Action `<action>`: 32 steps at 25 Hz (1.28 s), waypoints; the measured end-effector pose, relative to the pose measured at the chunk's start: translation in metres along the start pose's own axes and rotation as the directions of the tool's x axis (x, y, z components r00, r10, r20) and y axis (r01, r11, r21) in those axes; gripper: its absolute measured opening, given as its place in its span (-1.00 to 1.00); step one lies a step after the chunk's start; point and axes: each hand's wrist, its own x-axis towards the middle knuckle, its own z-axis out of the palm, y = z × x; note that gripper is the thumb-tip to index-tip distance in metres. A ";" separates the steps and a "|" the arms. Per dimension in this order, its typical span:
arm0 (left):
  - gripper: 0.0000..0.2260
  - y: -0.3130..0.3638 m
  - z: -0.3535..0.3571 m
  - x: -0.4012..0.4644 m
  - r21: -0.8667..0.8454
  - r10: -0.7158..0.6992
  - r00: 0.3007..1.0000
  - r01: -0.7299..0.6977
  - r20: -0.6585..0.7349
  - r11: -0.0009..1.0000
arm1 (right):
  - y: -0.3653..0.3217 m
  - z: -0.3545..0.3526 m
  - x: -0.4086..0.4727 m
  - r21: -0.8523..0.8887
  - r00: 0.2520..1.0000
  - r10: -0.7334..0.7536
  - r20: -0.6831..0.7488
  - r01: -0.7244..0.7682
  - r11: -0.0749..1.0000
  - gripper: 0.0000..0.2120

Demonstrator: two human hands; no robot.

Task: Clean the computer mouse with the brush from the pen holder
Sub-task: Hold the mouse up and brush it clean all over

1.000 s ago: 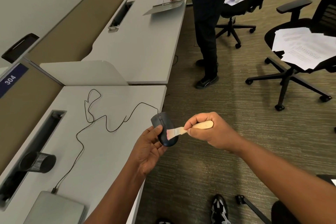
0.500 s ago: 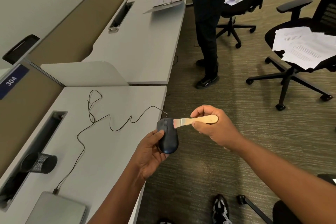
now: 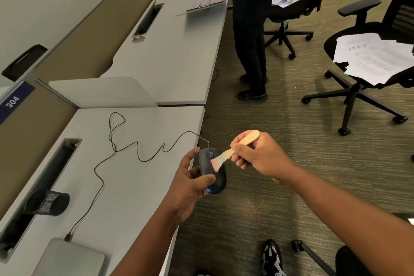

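Mouse (image 3: 212, 169) pinched off-tabletop by left hand (image 3: 190, 180), right hand (image 3: 257, 157) gripping brush (image 3: 226, 154) — taut cable (image 3: 134, 152) could tug it loose.

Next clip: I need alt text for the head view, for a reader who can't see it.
The left hand holds a dark wired mouse just past the desk edge while the right hand lays a wooden-handled brush across its top. The mouse cable snakes over the desk past a mesh pen holder.

Bare desk (image 3: 139, 186) crossed by cable (image 3: 125, 152); pen holder (image 3: 48, 203) at left.
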 end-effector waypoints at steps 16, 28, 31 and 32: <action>-0.25 0.001 0.001 0.002 0.295 0.041 0.998 -0.055 0.054 0.954 | -0.001 -0.001 0.005 -0.089 0.977 -0.133 0.165 0.149 0.985 -0.82; -0.19 0.000 -0.005 0.003 0.324 0.019 0.996 -0.048 0.093 0.945 | 0.010 -0.003 0.012 -0.374 0.931 -0.365 0.019 0.345 0.861 -0.85; -0.07 0.001 -0.006 0.003 0.343 -0.001 0.994 -0.036 0.108 0.939 | 0.010 -0.002 0.010 -0.228 0.935 -0.350 -0.049 0.331 0.916 -0.82; -0.05 0.002 -0.005 0.002 0.358 -0.011 0.993 -0.031 0.114 0.933 | 0.009 0.000 0.009 -0.128 0.949 -0.314 -0.033 0.307 0.943 -0.79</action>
